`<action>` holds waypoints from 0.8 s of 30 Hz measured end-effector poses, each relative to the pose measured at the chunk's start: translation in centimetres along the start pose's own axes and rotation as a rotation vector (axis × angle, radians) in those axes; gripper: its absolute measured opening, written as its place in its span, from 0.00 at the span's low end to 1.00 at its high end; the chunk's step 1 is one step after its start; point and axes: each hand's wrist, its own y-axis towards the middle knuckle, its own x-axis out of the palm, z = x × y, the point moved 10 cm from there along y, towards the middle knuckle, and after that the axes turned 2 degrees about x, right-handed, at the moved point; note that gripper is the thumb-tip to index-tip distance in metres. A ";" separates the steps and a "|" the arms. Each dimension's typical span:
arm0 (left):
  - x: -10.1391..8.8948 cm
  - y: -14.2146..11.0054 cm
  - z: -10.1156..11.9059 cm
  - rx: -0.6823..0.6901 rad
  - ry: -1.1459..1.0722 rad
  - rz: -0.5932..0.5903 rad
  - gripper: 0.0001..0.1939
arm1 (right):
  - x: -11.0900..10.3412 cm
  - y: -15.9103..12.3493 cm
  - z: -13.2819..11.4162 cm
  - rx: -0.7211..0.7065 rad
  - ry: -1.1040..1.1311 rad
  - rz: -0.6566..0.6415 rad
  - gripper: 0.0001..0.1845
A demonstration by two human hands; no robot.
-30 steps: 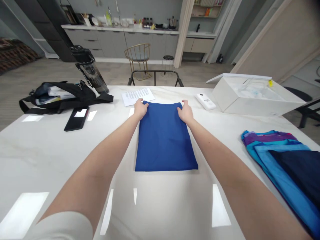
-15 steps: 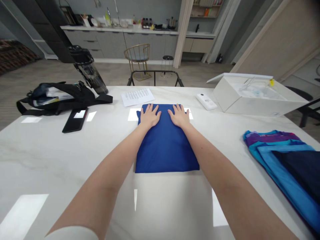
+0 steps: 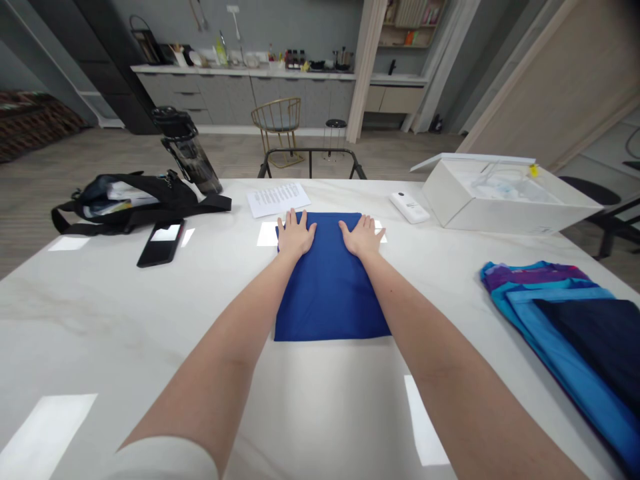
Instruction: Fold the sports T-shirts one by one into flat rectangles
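A folded blue garment [image 3: 330, 287] lies flat on the white table, its near edge towards me. My left hand [image 3: 296, 237] rests on its far left corner with the fingers spread. On the far right corner lies my right hand [image 3: 361, 238], fingers spread too, some reaching past the cloth's edge. Neither hand grips the fabric. The kind of garment cannot be made out. To the right is a stack of folded clothes [image 3: 555, 300] in purple, teal, light blue and navy.
Beyond the garment lie a printed sheet [image 3: 279, 199] and a white device [image 3: 409, 207]. An open white box [image 3: 510, 200] stands at the far right. At left are a black bag [image 3: 135, 200], a phone [image 3: 161, 243] and a dark bottle [image 3: 193, 153]. A chair [image 3: 310, 160] stands behind the table.
Both hands have moved slightly outward to the garment's sides, the thumbs now farther apart. The view has shifted a little; the garment stays in place.
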 end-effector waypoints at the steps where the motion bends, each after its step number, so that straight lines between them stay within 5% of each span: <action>1: -0.3 -0.1 1.3 0.104 0.000 0.024 0.31 | -0.5 -0.2 -0.4 -0.029 -0.016 0.050 0.48; 4: 0.7 -1.1 5.2 0.421 -0.010 -0.089 0.28 | -0.9 -1.3 -4.0 -0.366 -0.044 0.087 0.34; 7: 2.6 -1.6 5.9 0.426 0.014 -0.251 0.27 | 1.2 -2.6 -6.3 -0.651 -0.051 -0.126 0.31; 13: 3.1 -1.7 3.0 0.159 0.102 -0.233 0.36 | 1.9 -1.1 -3.1 -0.391 -0.089 -0.175 0.39; 19: 0.0 -3.5 -1.2 -0.139 0.191 -0.120 0.39 | 0.4 -1.6 1.5 -0.113 -0.114 -0.167 0.44; 21: -1.4 -4.6 0.3 -0.061 0.205 -0.039 0.34 | -0.9 -2.8 1.1 -0.123 -0.134 -0.094 0.40; 24: -1.7 -7.1 5.1 0.219 0.125 -0.010 0.29 | -2.2 -6.4 -3.0 -0.389 -0.093 0.017 0.34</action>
